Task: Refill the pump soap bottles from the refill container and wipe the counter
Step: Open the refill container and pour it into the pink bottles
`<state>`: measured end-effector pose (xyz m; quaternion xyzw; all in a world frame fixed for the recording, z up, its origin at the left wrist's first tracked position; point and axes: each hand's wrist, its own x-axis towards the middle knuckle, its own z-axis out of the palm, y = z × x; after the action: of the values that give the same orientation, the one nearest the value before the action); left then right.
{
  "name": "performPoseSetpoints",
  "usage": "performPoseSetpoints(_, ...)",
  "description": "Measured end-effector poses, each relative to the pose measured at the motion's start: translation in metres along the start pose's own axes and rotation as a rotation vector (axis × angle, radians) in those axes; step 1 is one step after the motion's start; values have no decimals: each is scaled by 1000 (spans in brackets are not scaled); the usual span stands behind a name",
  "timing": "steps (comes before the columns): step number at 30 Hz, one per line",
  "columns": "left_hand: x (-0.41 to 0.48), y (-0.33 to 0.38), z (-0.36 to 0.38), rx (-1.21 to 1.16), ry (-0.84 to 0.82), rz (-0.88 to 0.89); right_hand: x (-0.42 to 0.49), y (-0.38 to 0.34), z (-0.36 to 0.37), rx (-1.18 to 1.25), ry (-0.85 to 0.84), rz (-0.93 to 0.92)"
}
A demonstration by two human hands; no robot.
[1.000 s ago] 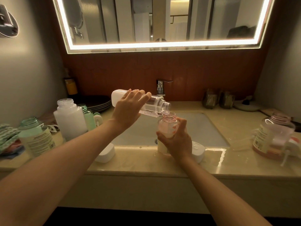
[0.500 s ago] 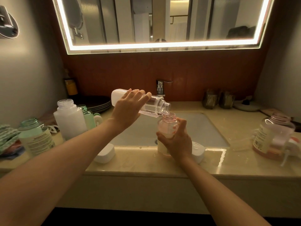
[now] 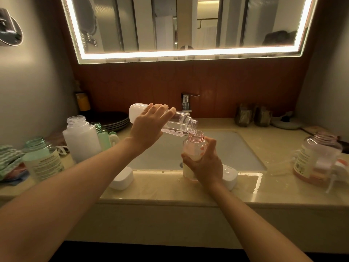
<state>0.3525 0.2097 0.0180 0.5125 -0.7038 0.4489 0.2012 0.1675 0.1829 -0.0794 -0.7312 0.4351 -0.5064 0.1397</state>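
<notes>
Your left hand is wrapped around the clear refill container, fingers curled over its top side, holding it tipped nearly flat above the sink with its white base pointing away from the basin's centre toward the left and its threaded mouth angled down. That mouth sits right over the open neck of the small pink soap bottle, and a thin run of clear liquid shows between the two openings. Your right hand grips the pink bottle from the near side, fingers closed around its lower body and thumb up along its side; the bottle stands upright on the counter at the front edge of the sink, with pale liquid visible in its lower part. A white cap lies on the counter just left of the sink's front rim, and another white piece sits just beside your right hand on the same rim. Left of the sink stand an open white bottle, a small green bottle behind it, and a pale green labelled bottle nearer the edge, with a folded green cloth beyond that. Right of the sink, well apart from your hands, stands a large clear jug with pinkish liquid at its bottom. The tap rises behind the sink.
</notes>
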Motion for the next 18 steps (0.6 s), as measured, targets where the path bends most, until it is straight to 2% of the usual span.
performPoseSetpoints(18, 0, 0, 0, 5, -31, -10, -1, -1, -1, -3, 6, -7)
